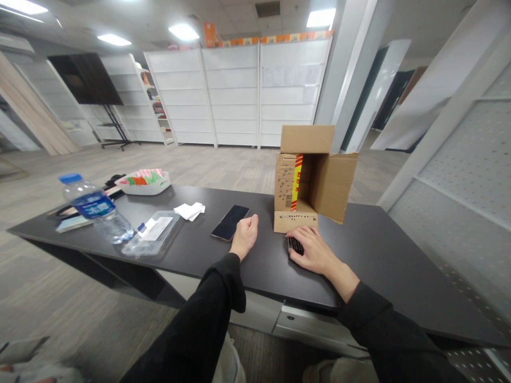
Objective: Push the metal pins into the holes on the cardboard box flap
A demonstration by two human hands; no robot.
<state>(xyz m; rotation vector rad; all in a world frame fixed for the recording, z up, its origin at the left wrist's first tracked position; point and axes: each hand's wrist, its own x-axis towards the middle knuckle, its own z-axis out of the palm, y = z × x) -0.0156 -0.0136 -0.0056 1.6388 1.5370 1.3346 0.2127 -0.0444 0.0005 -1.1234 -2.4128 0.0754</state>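
Observation:
My left hand is closed in a fist above the dark desk, just right of a black phone that lies flat. Whatever the fist holds, if anything, is hidden. With fingers curled around it, my right hand grips a small black object with pale lines low over the desk. Most of that object is covered by the hand. Directly behind the right hand stands an open cardboard box, its opening facing me and its flaps spread. Yellow and red tape runs down the box's edge, and small holes dot its front.
Left on the desk are a leaning water bottle, a clear plastic case, a white folded tissue and a white tray of colourful packets. A perforated panel borders the right side.

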